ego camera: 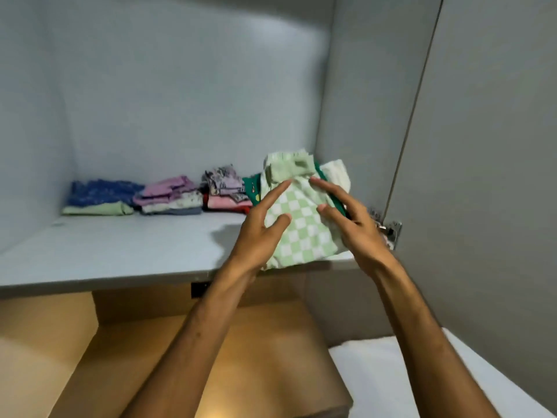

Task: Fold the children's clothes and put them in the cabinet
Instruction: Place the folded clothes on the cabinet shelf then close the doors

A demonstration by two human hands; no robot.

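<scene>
Both hands are pressing a folded green checked garment (297, 224) onto the cabinet shelf (120, 251), right of the folded stacks (168, 196). The left hand (256, 233) and right hand (352, 224) are resting fingers spread on it. It is overhanging the shelf's front edge and may slip off once released.

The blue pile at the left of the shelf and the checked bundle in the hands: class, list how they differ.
1. The blue pile lies flat at the back of the shelf; the checked bundle sits tilted at the front edge.
2. No hand touches the blue pile; the left hand and right hand flank the checked bundle.
3. Blue print versus green-and-white checks.

Both are folded clothes.
</scene>
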